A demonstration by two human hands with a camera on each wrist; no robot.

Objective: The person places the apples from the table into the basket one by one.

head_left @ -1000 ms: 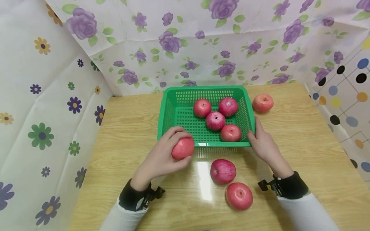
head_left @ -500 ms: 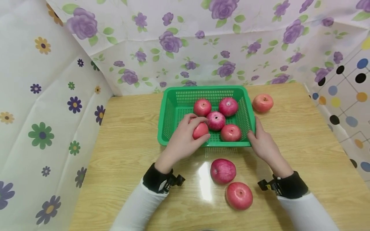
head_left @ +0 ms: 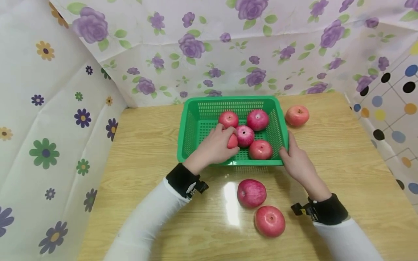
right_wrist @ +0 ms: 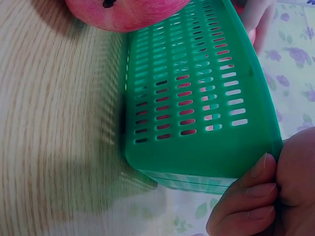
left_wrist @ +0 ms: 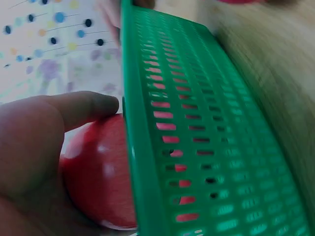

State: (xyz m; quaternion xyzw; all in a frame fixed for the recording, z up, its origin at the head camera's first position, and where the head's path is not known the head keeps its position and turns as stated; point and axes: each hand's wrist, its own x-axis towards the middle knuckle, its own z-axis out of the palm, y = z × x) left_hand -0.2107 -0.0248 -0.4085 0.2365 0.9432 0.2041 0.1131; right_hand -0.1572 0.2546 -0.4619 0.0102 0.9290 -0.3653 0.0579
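Inside the green plastic basket (head_left: 192, 127), my left hand (head_left: 216, 145) holds a red apple (head_left: 232, 141) with curled fingers, low beside the other apples. In the left wrist view this apple (left_wrist: 101, 169) shows between thumb and palm, partly behind the basket's wall (left_wrist: 167, 128). My right hand (head_left: 298, 159) grips the basket's right front corner; in the right wrist view its fingers (right_wrist: 248, 201) curl under the rim. Several apples lie in the basket, among them a dark red one (head_left: 258, 120) and a lighter one (head_left: 260, 149).
Two apples lie on the wooden table (head_left: 140, 145) in front of the basket: a dark pink one (head_left: 251, 193) and a red one (head_left: 270, 221). Another apple (head_left: 297, 115) sits right of the basket. Flowered sheets (head_left: 196, 54) hang behind the table.
My left hand has carried its apple from in front of the basket over the front rim and down inside, toward the right. The right hand has stayed at the corner.
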